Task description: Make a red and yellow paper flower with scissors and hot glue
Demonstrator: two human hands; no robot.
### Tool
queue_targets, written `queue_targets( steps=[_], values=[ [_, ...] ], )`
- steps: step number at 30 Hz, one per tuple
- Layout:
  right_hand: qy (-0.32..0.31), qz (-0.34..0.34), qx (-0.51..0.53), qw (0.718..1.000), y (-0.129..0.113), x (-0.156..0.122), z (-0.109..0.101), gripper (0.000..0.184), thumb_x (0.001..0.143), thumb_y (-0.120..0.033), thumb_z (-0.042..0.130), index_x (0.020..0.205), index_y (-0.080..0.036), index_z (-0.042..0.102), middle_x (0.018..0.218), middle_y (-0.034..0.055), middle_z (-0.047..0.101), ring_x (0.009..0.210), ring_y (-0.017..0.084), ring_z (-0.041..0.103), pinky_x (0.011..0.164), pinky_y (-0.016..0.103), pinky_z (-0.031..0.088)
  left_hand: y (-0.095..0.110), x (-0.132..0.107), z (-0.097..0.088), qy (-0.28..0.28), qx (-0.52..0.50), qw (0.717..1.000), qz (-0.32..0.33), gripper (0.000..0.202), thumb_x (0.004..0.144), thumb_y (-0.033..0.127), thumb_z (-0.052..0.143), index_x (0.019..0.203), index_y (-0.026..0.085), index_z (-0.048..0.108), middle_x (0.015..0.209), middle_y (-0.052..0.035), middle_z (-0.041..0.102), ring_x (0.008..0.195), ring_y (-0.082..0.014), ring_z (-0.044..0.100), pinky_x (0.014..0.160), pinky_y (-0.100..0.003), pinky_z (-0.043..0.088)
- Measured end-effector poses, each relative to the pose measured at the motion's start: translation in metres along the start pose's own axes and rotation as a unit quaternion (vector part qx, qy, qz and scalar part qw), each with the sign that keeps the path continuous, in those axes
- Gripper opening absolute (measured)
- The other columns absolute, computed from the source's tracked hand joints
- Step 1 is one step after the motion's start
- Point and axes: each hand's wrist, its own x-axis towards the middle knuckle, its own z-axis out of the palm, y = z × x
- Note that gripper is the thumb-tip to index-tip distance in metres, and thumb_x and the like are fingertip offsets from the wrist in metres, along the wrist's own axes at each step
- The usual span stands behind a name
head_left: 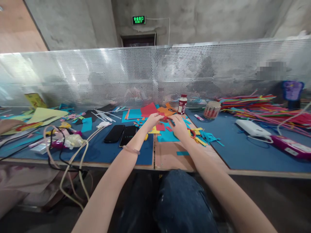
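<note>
The left hand [153, 121] has its fingertips closed on a small red paper piece [163, 116], which sits just left of the dark red bottle [182, 106] and nearer the person; the right hand [179, 127], in front of the bottle, has its fingers bent toward that piece, though whether they grip it I cannot tell; below both hands, on the near side of the bottle, lie a blue sheet [170, 138] and a red scrap [160, 127]; orange paper [167, 111] lies close on the bottle's left, with a larger red sheet [148, 110] beyond it; yellow strips [200, 141] and blue strips [211, 137] are nearer than the bottle and to its right; a clear jar [212, 110] stands to its right, past a glue stick [198, 117]; farther right of it are heaped coloured stems [252, 104] and a white device [252, 128]; well left of the bottle lie two phones [114, 133]; farther left still, another person's hand [9, 125] rests among papers; behind the bottle runs a perforated metal screen [136, 69].
</note>
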Motion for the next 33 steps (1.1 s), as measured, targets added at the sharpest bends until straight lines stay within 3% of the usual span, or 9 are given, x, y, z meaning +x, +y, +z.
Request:
queue_targets(
  steps=[15, 33],
  values=[
    [-0.015, -0.038, -0.055, 0.998, 0.0031, 0.0000, -0.0010, 0.024, 0.091, -0.029, 0.042, 0.099, -0.019, 0.062, 0.094, 0.0090, 0.063, 0.094, 0.022, 0.054, 0.088, 0.037, 0.042, 0.0021, -0.0018, 0.0051, 0.022, 0.020, 1.000, -0.008, 0.018, 0.071, 0.029, 0.064, 0.067, 0.012, 0.060, 0.068, -0.0095, 0.070, 0.066, -0.0174, 0.067, 0.069, -0.031, 0.050],
    [-0.043, -0.067, -0.112, 0.991, 0.0057, 0.0000, -0.0015, 0.026, 0.092, -0.027, 0.040, 0.095, -0.018, 0.064, 0.092, 0.0101, 0.064, 0.091, 0.022, 0.054, 0.084, 0.035, 0.042, -0.0049, 0.0013, 0.0054, 0.047, 0.008, 0.998, -0.041, 0.013, 0.068, 0.025, 0.064, 0.066, 0.012, 0.064, 0.066, -0.0086, 0.070, 0.066, -0.0203, 0.068, 0.069, -0.033, 0.054]
  ],
)
